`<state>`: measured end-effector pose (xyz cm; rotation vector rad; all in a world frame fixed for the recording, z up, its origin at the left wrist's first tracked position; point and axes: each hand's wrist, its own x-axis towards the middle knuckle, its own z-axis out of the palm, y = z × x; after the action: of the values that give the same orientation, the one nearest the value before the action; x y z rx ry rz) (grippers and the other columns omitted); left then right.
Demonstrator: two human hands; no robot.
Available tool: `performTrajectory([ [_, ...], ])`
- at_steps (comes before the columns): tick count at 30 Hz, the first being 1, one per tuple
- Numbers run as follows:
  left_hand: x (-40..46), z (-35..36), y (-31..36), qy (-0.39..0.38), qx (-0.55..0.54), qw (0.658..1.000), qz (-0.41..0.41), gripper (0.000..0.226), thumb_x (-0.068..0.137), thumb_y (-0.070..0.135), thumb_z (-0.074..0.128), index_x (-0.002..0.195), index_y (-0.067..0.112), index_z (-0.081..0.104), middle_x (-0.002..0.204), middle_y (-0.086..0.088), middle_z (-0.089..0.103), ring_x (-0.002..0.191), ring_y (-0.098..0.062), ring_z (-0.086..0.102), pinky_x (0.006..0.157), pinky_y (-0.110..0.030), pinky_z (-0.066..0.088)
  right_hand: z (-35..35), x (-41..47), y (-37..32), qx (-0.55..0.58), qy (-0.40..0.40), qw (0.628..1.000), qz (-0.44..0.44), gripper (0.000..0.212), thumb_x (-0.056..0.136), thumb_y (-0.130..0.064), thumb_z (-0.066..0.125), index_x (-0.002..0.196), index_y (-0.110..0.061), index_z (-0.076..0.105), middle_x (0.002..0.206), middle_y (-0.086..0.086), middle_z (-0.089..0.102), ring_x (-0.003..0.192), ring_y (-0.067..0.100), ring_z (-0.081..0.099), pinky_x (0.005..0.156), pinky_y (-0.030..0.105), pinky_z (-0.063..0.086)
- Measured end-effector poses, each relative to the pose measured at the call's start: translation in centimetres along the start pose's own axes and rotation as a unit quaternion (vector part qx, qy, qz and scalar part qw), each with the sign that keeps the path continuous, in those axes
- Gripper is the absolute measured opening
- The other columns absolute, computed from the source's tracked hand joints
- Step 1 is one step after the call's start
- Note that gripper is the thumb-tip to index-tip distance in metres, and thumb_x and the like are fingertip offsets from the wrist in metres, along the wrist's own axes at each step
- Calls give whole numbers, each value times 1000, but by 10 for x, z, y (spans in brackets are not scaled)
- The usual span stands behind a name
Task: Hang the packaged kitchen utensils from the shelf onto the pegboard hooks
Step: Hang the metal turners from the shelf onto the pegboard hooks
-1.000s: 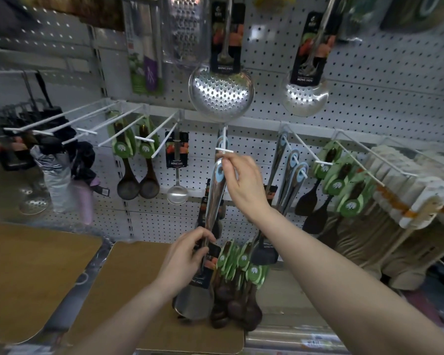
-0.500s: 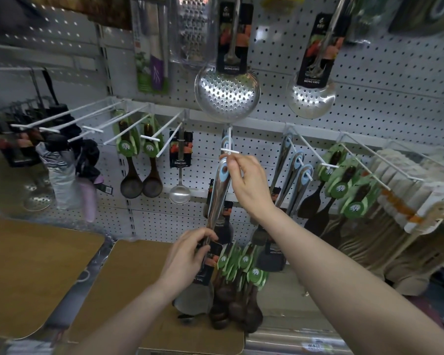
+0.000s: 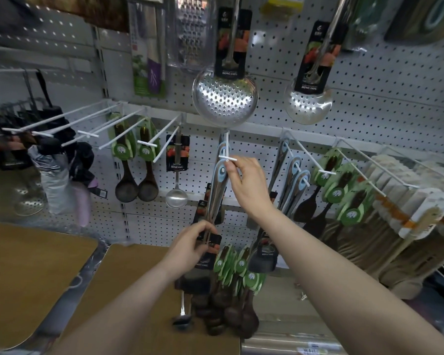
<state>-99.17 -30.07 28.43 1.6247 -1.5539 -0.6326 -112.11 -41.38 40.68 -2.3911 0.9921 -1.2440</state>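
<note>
Pinching the hook tip (image 3: pixel 227 158), the right hand (image 3: pixel 244 183) keeps a narrow grip; the left hand (image 3: pixel 190 245) curls closed around the packaged spatula (image 3: pixel 217 193).

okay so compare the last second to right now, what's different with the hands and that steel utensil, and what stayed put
Little changed. The steel utensil has its blue hanging end at the white hook's tip, where the right hand pinches, as before. The left hand keeps gripping its lower handle by the card label; the utensil's lower end looks slightly higher off the wooden shelf. The hanging skimmers and spoons stayed put.
</note>
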Motion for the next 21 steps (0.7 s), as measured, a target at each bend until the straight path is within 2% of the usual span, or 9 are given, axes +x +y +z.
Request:
performTrajectory([
  [2,8,-4,1,-27,-14,999,-16,48,90,0,63,99,47,56,133,15,54,112,11,51,72,0,40,-2,-1,0,-9,-1,1000,3,29,105,-29,48,116,-14,70,100,-3,68,97,13,46,77,25,30],
  [3,11,-5,1,-34,-27,999,-25,46,90,-1,63,100,44,58,136,13,52,120,2,49,78,-4,40,-3,-1,-1,-15,-4,1000,7,29,105,-30,48,117,-14,70,98,-4,66,98,14,47,78,26,31],
  [5,16,-8,3,-35,-30,998,-41,44,89,0,64,103,41,60,139,8,50,133,-16,42,99,-23,41,-6,-3,-4,-36,-14,999,14,30,105,-31,47,118,-16,69,93,-8,61,98,15,47,78,28,33],
  [7,18,-12,7,-30,-4,999,-45,47,87,2,67,112,42,61,142,6,46,138,-19,33,116,-47,30,-9,-6,-8,-62,-29,998,7,28,105,-29,47,121,-17,67,92,-9,58,99,17,47,82,32,37],
  [9,17,-16,13,-22,2,999,-39,52,87,2,67,122,40,59,147,6,39,143,-19,28,119,-54,22,-15,-13,-10,-82,-39,996,-1,29,105,-25,48,128,-17,64,102,-3,65,106,20,48,90,35,39],
  [11,16,-19,20,-7,2,1000,-19,55,87,2,67,129,36,57,149,7,37,144,-18,27,120,-53,22,-25,-26,-10,-105,-33,994,-3,35,105,-22,47,138,-16,57,115,2,67,113,21,49,97,37,39],
  [13,14,-21,28,11,11,1000,1,53,87,3,67,131,31,57,147,7,39,141,-17,31,120,-50,24,-37,-43,-7,-143,-20,989,-10,37,104,-19,48,140,-13,56,117,5,67,115,25,49,100,39,38],
  [17,11,-20,49,67,43,996,36,48,88,9,68,131,28,58,128,12,47,127,-15,45,114,-45,36,-69,-78,1,-243,28,969,-28,34,101,-12,53,134,-10,61,114,7,67,116,32,52,99,44,38],
  [21,10,-10,71,92,91,988,87,39,91,15,66,127,29,60,114,14,52,109,-10,51,104,-36,45,-105,-99,19,-305,85,949,9,29,101,-13,55,127,-10,66,112,8,69,113,34,55,93,46,40],
])
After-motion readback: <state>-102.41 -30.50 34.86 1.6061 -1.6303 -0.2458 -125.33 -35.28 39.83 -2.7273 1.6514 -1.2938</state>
